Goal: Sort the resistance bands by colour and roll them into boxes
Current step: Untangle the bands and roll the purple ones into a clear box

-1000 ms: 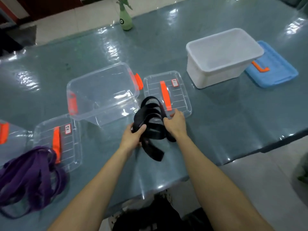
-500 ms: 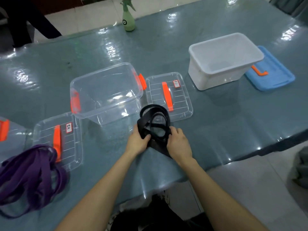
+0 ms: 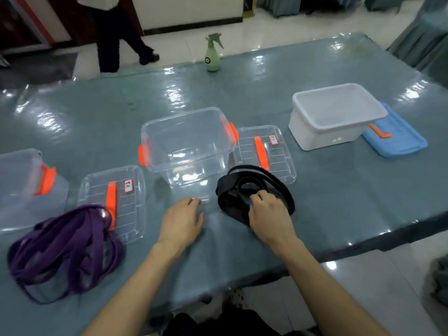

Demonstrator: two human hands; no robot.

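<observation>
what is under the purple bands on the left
The purple bands lie mostly on the table. Their far right edge overlaps the near corner of a clear lid and the lower end of its orange handle. Anything else beneath the heap is covered.

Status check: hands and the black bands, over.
Left hand open on table. Right hand grips black bands, coiled on table, not boxed. Clear box ahead, lid off, nothing between.

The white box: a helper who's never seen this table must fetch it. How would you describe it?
On the blue-grey table, look to the right side, next to the blue lid. The white box stands there with no lid on. Unlike the nearest clear box with orange latches, its walls are opaque white.
</observation>
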